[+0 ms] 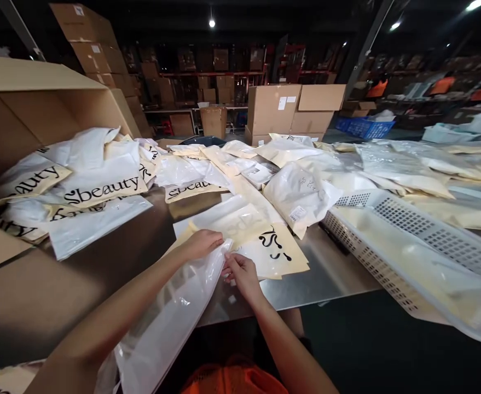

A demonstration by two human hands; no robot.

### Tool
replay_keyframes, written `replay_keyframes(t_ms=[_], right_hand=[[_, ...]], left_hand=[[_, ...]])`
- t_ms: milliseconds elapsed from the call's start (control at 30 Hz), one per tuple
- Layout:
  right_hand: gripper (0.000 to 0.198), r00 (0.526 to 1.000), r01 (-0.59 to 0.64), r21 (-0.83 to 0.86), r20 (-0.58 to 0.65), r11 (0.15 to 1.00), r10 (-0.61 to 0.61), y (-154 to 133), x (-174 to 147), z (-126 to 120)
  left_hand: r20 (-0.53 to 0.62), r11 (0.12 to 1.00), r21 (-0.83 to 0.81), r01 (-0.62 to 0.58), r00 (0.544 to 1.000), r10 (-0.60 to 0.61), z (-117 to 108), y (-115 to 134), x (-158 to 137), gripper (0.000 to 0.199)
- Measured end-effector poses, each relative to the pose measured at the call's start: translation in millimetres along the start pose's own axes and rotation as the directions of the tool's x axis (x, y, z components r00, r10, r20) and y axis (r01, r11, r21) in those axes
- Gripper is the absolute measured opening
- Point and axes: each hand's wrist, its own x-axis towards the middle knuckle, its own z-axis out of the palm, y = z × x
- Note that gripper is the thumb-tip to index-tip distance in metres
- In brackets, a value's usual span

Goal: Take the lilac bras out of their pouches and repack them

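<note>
Cardboard box (30, 76) cut off at left edge. Glossy, creased plastic bag (178, 301) slants over near edge of metal surface (326, 282), bottom end out of frame; left hand (204, 244) grip clenched on its top, fingers partly hidden; right hand (243, 273) grip pinching its edge. Perforated white plastic basket (367, 249), right end cropped.

“sbeauty” stands on a white bag (104, 174) by the left carton (71, 104); “sbeau”, then unclear, on a middle bag (189, 174).
</note>
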Motion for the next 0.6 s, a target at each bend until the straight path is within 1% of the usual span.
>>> replay_keyframes(t_ms=[100,200,267,333,467,533,600], right_hand=[[0.064,1.000,-0.001,-0.035,-0.020,0.999,0.001,-4,-4,1],[0.065,0.999,-0.016,-0.069,-0.038,0.997,0.013,-2,-10,0],[0.067,0.998,-0.014,-0.087,-0.057,0.996,0.009,1,-12,-2],[0.068,0.997,-0.007,-0.109,-0.079,0.994,-0.002,3,-11,-2],[0.068,0.995,-0.001,-0.152,-0.104,0.988,-0.015,8,-4,-2],[0.066,0.995,-0.015,-0.174,-0.101,0.985,-0.002,15,-8,1],[0.062,0.996,0.017,-0.247,-0.080,0.969,-0.038,26,-22,8]], left_hand=[[0.009,0.999,-0.039,0.015,1.000,-0.015,1,-7,5,0.036],[-0.039,0.997,-0.060,0.045,0.998,-0.047,3,-9,12,0.039],[-0.082,0.997,-0.073,0.035,0.996,-0.041,3,-2,16,0.039],[-0.101,0.996,-0.093,-0.011,0.995,0.001,3,12,20,0.035],[-0.077,0.985,-0.128,-0.112,0.992,0.103,11,35,27,0.025],[-0.108,0.986,-0.127,-0.108,0.990,0.094,15,37,33,0.027],[-0.174,0.990,-0.122,-0.074,0.983,0.052,15,32,44,0.030]])
